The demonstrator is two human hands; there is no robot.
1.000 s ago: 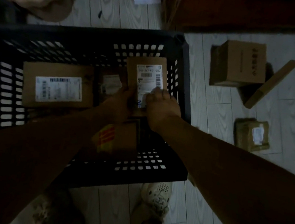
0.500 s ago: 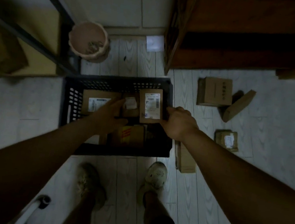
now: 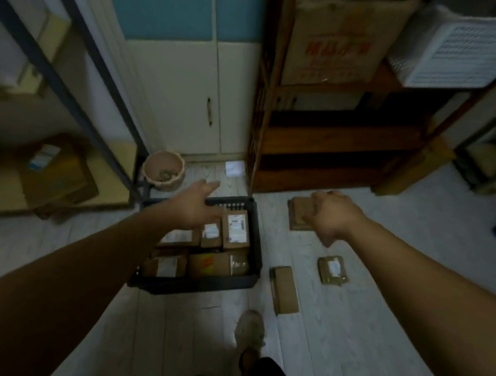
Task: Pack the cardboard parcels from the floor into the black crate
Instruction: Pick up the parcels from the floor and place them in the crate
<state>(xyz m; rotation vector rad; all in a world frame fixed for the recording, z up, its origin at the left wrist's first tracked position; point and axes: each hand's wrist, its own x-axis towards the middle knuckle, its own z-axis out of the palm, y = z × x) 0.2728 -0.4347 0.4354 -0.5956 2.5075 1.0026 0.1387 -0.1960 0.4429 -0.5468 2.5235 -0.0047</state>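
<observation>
Dim floor (image 3: pixel 377 344) | left hand (image 3: pixel 196 205) over crate (image 3: pixel 197 284) | right hand (image 3: pixel 330 216) part-hides parcel (image 3: pixel 298 212)

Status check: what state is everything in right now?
Left hand: open, over crate.
Right hand: curled, empty.
Black plastic crate: partly filled with parcels.
Long flat cardboard parcel: on floor, unpacked.
Small taped cardboard parcel: on floor, unpacked.
Square cardboard parcel behind right hand: on floor.
Cream cupboard door: closed.
</observation>
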